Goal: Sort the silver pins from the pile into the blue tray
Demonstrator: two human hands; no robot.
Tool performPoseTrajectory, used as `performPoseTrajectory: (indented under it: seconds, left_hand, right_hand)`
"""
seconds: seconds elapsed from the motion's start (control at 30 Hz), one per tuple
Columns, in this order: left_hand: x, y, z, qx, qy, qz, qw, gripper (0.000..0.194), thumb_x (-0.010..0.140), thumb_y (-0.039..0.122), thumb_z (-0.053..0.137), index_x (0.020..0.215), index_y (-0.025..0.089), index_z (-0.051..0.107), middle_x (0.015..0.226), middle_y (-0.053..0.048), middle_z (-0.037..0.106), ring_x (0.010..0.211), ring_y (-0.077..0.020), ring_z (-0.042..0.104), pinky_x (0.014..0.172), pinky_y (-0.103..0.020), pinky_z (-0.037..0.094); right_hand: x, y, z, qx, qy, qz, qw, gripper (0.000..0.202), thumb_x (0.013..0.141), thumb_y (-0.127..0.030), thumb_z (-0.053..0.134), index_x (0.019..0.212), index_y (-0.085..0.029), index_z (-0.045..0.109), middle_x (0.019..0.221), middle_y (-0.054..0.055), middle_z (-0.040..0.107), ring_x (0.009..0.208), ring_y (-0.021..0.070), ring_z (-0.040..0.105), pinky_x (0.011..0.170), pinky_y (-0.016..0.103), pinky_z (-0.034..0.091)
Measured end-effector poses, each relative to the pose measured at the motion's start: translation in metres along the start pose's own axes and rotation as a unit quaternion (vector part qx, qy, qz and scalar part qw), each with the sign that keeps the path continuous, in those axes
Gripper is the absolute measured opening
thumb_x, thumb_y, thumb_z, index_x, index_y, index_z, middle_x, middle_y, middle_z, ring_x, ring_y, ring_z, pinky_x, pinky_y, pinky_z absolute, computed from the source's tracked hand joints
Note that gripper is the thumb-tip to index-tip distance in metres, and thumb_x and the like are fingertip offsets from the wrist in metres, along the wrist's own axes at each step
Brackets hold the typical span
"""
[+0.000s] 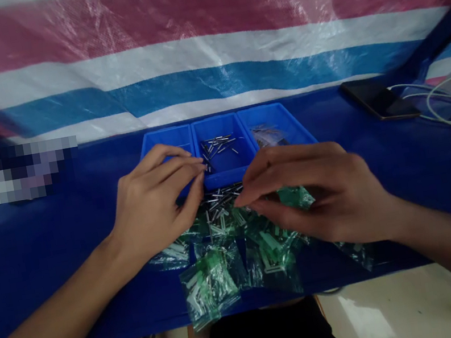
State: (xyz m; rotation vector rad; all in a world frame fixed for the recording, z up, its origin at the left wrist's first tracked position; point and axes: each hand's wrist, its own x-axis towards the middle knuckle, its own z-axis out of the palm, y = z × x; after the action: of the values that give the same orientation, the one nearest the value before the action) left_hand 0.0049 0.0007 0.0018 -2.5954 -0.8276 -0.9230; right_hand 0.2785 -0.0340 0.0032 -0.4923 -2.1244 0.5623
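Note:
My left hand [156,195] is closed in a pinch at the front left edge of the middle blue bin [227,178]; anything between its fingertips is too small to make out. Thin metal pins [219,146] lie scattered inside that bin. My right hand [316,194] reaches in from the right, thumb and forefinger pinched over a heap of dark and silver pins [219,197] in front of the bin. Whether it holds a pin is unclear. Under and around both hands lie clear bags [211,287] with pale green and white strips inside.
A left blue bin [170,134] and a right blue bin [298,125] flank the middle one; the right holds small plastic bags [267,134]. On the blue table [57,249], a dark flat device [376,100] and white cable [431,105] lie at right. A striped sheet [199,12] hangs behind.

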Motion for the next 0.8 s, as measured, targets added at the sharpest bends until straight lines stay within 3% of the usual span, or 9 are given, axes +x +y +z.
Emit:
performPoseTrajectory:
  seconds: [0.1, 0.17, 0.27, 0.37, 0.47, 0.53, 0.6, 0.7, 0.8]
  left_hand:
    - [0.000, -0.001, 0.001, 0.006, 0.002, 0.004, 1.000, 0.021, 0.113, 0.022, 0.061, 0.111, 0.029, 0.081, 0.111, 0.000, 0.089, 0.112, -0.0298, 0.084, 0.084, -0.045, 0.074]
    - [0.000, -0.002, 0.001, 0.009, 0.003, 0.010, 1.000, 0.020, 0.114, 0.022, 0.062, 0.109, 0.027, 0.080, 0.110, 0.000, 0.089, 0.108, -0.0282, 0.085, 0.082, -0.044, 0.074]
    - [0.000, -0.002, 0.002, 0.006, -0.002, 0.011, 1.000, 0.021, 0.114, 0.022, 0.060, 0.107, 0.024, 0.080, 0.110, -0.002, 0.089, 0.102, -0.0262, 0.086, 0.081, -0.043, 0.074]
    - [0.000, -0.003, 0.001, 0.003, -0.009, 0.003, 1.000, 0.023, 0.115, 0.022, 0.059, 0.109, 0.025, 0.082, 0.114, -0.004, 0.089, 0.101, -0.0273, 0.087, 0.081, -0.044, 0.074]
    - [-0.001, -0.003, 0.002, 0.004, -0.001, 0.008, 1.000, 0.021, 0.114, 0.022, 0.061, 0.112, 0.022, 0.082, 0.115, -0.006, 0.089, 0.099, -0.0295, 0.088, 0.078, -0.045, 0.074]
    - [-0.002, -0.004, 0.003, 0.003, 0.003, 0.011, 1.000, 0.020, 0.114, 0.022, 0.062, 0.112, 0.020, 0.081, 0.114, -0.008, 0.089, 0.100, -0.0304, 0.088, 0.077, -0.046, 0.074]
    - [-0.003, -0.004, 0.004, 0.002, 0.002, 0.010, 1.000, 0.019, 0.114, 0.021, 0.062, 0.112, 0.019, 0.081, 0.114, -0.009, 0.089, 0.101, -0.0302, 0.088, 0.079, -0.046, 0.074]
    - [-0.003, -0.004, 0.005, 0.005, 0.005, 0.006, 1.000, 0.021, 0.114, 0.020, 0.062, 0.111, 0.020, 0.082, 0.113, -0.007, 0.089, 0.102, -0.0292, 0.088, 0.082, -0.045, 0.074]
    - [-0.003, -0.003, 0.004, 0.006, 0.003, 0.002, 1.000, 0.021, 0.114, 0.020, 0.062, 0.111, 0.020, 0.083, 0.115, -0.007, 0.089, 0.102, -0.0295, 0.088, 0.082, -0.045, 0.074]
  right_hand:
    - [0.002, 0.001, -0.003, 0.175, 0.019, 0.102, 0.979, 0.018, 0.102, -0.007, 0.079, 0.111, -0.022, 0.083, 0.094, 0.001, 0.083, 0.076, 0.0131, 0.081, 0.064, 0.023, 0.067]
    - [0.003, 0.003, -0.002, 0.211, 0.075, 0.127, 0.966, 0.019, 0.103, -0.006, 0.079, 0.111, -0.022, 0.085, 0.094, 0.001, 0.084, 0.084, 0.0146, 0.086, 0.070, 0.022, 0.071]
    - [0.004, 0.002, -0.001, 0.199, 0.187, 0.113, 0.955, 0.030, 0.104, -0.001, 0.075, 0.119, -0.025, 0.086, 0.116, 0.002, 0.088, 0.118, 0.0215, 0.087, 0.097, 0.032, 0.076]
    - [0.004, -0.005, -0.001, 0.115, 0.214, 0.077, 0.967, 0.032, 0.105, -0.001, 0.069, 0.120, -0.025, 0.085, 0.124, 0.004, 0.086, 0.122, 0.0224, 0.086, 0.096, 0.034, 0.077]
    - [0.000, -0.010, 0.001, -0.010, 0.103, -0.007, 0.995, 0.029, 0.104, 0.000, 0.063, 0.111, -0.020, 0.082, 0.118, 0.008, 0.085, 0.108, 0.0169, 0.084, 0.086, 0.029, 0.073]
    - [-0.004, -0.010, 0.007, -0.051, 0.006, -0.081, 0.995, 0.027, 0.106, -0.001, 0.059, 0.107, -0.018, 0.081, 0.123, 0.010, 0.085, 0.111, 0.0173, 0.082, 0.091, 0.031, 0.071]
    - [-0.009, -0.007, 0.016, -0.101, -0.052, -0.136, 0.984, 0.024, 0.110, -0.005, 0.059, 0.107, -0.015, 0.081, 0.130, 0.014, 0.084, 0.118, 0.0216, 0.081, 0.095, 0.038, 0.070]
    - [-0.012, -0.002, 0.028, -0.240, -0.090, -0.170, 0.952, 0.018, 0.112, -0.012, 0.066, 0.107, -0.013, 0.084, 0.137, 0.018, 0.082, 0.126, 0.0285, 0.075, 0.098, 0.045, 0.067]
    - [-0.012, 0.000, 0.032, -0.292, -0.146, -0.178, 0.928, 0.029, 0.119, -0.028, 0.063, 0.106, -0.014, 0.086, 0.146, 0.015, 0.080, 0.132, 0.0284, 0.070, 0.108, 0.045, 0.062]
